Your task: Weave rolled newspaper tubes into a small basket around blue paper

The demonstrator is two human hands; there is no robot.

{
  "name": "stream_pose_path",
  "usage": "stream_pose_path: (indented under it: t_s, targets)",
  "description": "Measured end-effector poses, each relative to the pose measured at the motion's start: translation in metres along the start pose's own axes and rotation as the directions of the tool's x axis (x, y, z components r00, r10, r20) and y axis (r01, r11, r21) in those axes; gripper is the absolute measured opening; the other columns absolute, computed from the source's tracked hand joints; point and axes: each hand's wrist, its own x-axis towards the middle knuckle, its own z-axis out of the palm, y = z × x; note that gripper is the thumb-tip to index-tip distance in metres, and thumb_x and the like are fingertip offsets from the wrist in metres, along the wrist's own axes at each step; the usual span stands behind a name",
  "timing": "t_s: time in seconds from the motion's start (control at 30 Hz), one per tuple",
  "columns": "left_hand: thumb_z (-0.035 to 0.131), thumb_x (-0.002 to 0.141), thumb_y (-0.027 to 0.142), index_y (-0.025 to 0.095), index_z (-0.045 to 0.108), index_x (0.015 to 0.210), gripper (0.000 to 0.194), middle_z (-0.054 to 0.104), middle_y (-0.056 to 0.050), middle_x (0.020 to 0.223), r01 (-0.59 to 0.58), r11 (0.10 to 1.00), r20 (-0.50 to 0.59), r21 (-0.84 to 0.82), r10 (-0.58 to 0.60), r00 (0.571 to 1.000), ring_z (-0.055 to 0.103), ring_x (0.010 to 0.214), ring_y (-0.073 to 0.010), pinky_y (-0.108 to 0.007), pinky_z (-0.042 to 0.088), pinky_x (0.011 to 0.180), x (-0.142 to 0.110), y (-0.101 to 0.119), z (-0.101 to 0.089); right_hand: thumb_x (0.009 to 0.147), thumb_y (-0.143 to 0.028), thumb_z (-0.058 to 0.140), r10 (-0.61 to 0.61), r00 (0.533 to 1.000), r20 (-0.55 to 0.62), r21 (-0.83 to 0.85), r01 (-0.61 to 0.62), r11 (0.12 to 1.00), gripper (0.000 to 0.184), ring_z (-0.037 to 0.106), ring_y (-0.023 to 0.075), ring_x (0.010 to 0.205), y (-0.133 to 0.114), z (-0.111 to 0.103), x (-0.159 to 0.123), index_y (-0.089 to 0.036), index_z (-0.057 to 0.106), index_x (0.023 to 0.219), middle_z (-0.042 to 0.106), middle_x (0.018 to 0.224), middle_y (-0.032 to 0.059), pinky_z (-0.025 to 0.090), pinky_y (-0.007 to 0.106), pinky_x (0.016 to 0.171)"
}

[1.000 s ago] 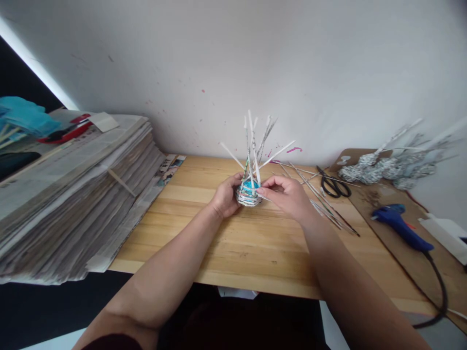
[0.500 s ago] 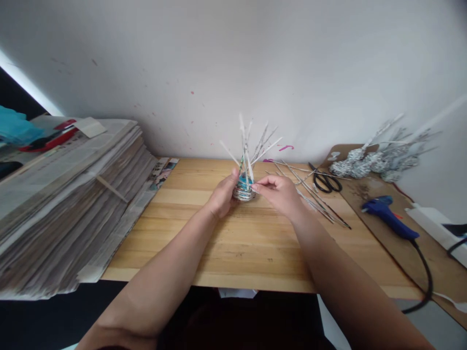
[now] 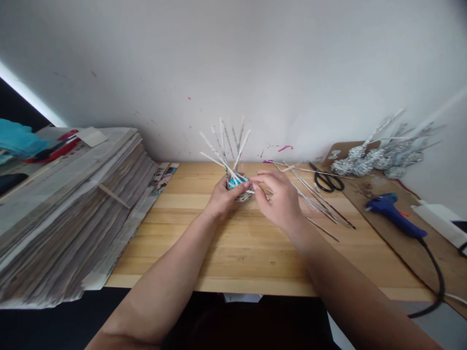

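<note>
A small basket [image 3: 245,197] woven from rolled newspaper sits low over the wooden table, tilted, with blue showing inside. My left hand [image 3: 221,197] is closed round its left side, the thumb pressed on the rim. Several pale paper tubes [image 3: 242,148] stand up from the basket and fan out, mostly leaning left. At the right rim, my right hand [image 3: 280,198] pinches a thin paper tube between thumb and fingertips. Its exact grip is partly hidden. Below the right wrist a paper tube end [image 3: 324,230] shows; I cannot tell whether it belongs to the pinched one.
Loose paper tubes [image 3: 314,197] and black scissors [image 3: 329,183] lie to the right. A blue glue gun [image 3: 396,216] with its cord rests on cardboard [image 3: 368,214]. Woven paper pieces [image 3: 363,162] stand behind. A tall newspaper stack [image 3: 83,209] fills the left.
The basket has turned and tipped, so its upright tubes lean left now. My left thumb has come down onto the rim. My right hand has shifted its hold at the right side.
</note>
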Motion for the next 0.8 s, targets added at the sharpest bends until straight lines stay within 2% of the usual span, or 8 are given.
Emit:
stream_pose_path:
  t_s: [0.1, 0.17, 0.27, 0.4, 0.5, 0.6, 0.73, 0.8]
  targets:
    - [0.093, 0.062, 0.035, 0.016, 0.066, 0.108, 0.057, 0.070, -0.001, 0.090, -0.039, 0.996, -0.060, -0.078, 0.035, 0.998, 0.065, 0.079, -0.0123, -0.026, 0.050, 0.079, 0.002, 0.003, -0.001, 0.093, -0.027, 0.061, -0.075, 0.996, -0.057, -0.049, 0.072, 0.996, 0.018, 0.068, 0.0217, 0.084, -0.013, -0.006, -0.001, -0.021, 0.072, 0.080, 0.075, 0.082, 0.0063, 0.050, 0.035, 0.082]
    - [0.092, 0.063, 0.032, 0.017, 0.067, 0.106, 0.053, 0.070, 0.000, 0.088, -0.056, 0.993, -0.077, -0.103, 0.049, 0.996, 0.064, 0.078, -0.0117, -0.026, 0.050, 0.078, 0.003, 0.004, -0.001, 0.096, -0.038, 0.060, 0.058, 0.993, 0.104, -0.058, -0.052, 0.997, 0.037, 0.059, 0.0165, 0.060, -0.016, -0.006, -0.003, -0.022, 0.063, 0.063, 0.064, 0.059, 0.0019, 0.042, 0.031, 0.063]
    - [0.091, 0.062, 0.030, 0.018, 0.068, 0.103, 0.049, 0.071, 0.001, 0.087, -0.073, 0.987, -0.089, -0.146, 0.060, 0.994, 0.065, 0.078, -0.0124, -0.026, 0.049, 0.079, 0.003, 0.007, -0.001, 0.096, -0.050, 0.057, 0.254, 0.890, 0.378, -0.045, -0.256, 0.966, 0.044, 0.052, 0.0142, 0.051, -0.009, 0.001, -0.005, -0.022, 0.063, 0.063, 0.062, 0.056, 0.0008, 0.033, 0.030, 0.054]
    - [0.089, 0.065, 0.030, 0.020, 0.068, 0.103, 0.045, 0.071, 0.001, 0.088, -0.114, 0.979, -0.107, -0.166, 0.097, 0.990, 0.065, 0.079, -0.0134, -0.026, 0.049, 0.078, 0.003, 0.008, 0.000, 0.093, -0.050, 0.061, 0.403, 0.853, 0.333, 0.111, -0.460, 0.881, 0.032, 0.064, 0.0183, 0.064, 0.001, 0.010, -0.005, -0.021, 0.072, 0.090, 0.076, 0.078, 0.0058, 0.042, 0.030, 0.059]
    - [0.089, 0.065, 0.031, 0.019, 0.068, 0.103, 0.045, 0.070, 0.001, 0.088, -0.118, 0.980, -0.095, -0.159, 0.104, 0.990, 0.065, 0.079, -0.0134, -0.026, 0.049, 0.078, 0.003, 0.007, 0.000, 0.088, -0.048, 0.068, 0.432, 0.848, 0.306, 0.283, -0.515, 0.809, 0.029, 0.063, 0.0171, 0.062, 0.000, 0.013, -0.005, -0.022, 0.070, 0.101, 0.075, 0.079, 0.0040, 0.044, 0.029, 0.057]
    - [0.089, 0.066, 0.033, 0.018, 0.068, 0.104, 0.046, 0.071, 0.000, 0.089, -0.106, 0.985, -0.067, -0.135, 0.098, 0.993, 0.065, 0.080, -0.0135, -0.026, 0.049, 0.080, 0.003, 0.005, 0.001, 0.084, -0.043, 0.074, 0.427, 0.862, 0.273, 0.434, -0.506, 0.745, 0.024, 0.063, 0.0161, 0.066, -0.004, 0.013, -0.004, -0.022, 0.070, 0.097, 0.074, 0.081, 0.0028, 0.047, 0.028, 0.062]
    - [0.091, 0.064, 0.034, 0.018, 0.068, 0.105, 0.049, 0.071, 0.000, 0.091, -0.083, 0.987, -0.051, -0.136, 0.077, 0.996, 0.066, 0.081, -0.0138, -0.027, 0.050, 0.081, 0.001, 0.003, 0.003, 0.083, -0.045, 0.072, 0.492, 0.806, 0.329, 0.490, -0.592, 0.640, 0.026, 0.057, 0.0141, 0.057, -0.004, 0.013, -0.002, -0.020, 0.070, 0.088, 0.067, 0.068, 0.0001, 0.045, 0.027, 0.055]
    - [0.091, 0.062, 0.034, 0.018, 0.068, 0.105, 0.051, 0.072, -0.001, 0.091, -0.065, 0.985, -0.037, -0.162, 0.060, 0.998, 0.066, 0.082, -0.0144, -0.028, 0.051, 0.081, 0.000, 0.003, 0.004, 0.083, -0.045, 0.072, 0.500, 0.806, 0.318, 0.481, -0.591, 0.647, 0.026, 0.057, 0.0140, 0.056, -0.004, 0.012, -0.002, -0.020, 0.070, 0.088, 0.066, 0.067, 0.0000, 0.043, 0.026, 0.052]
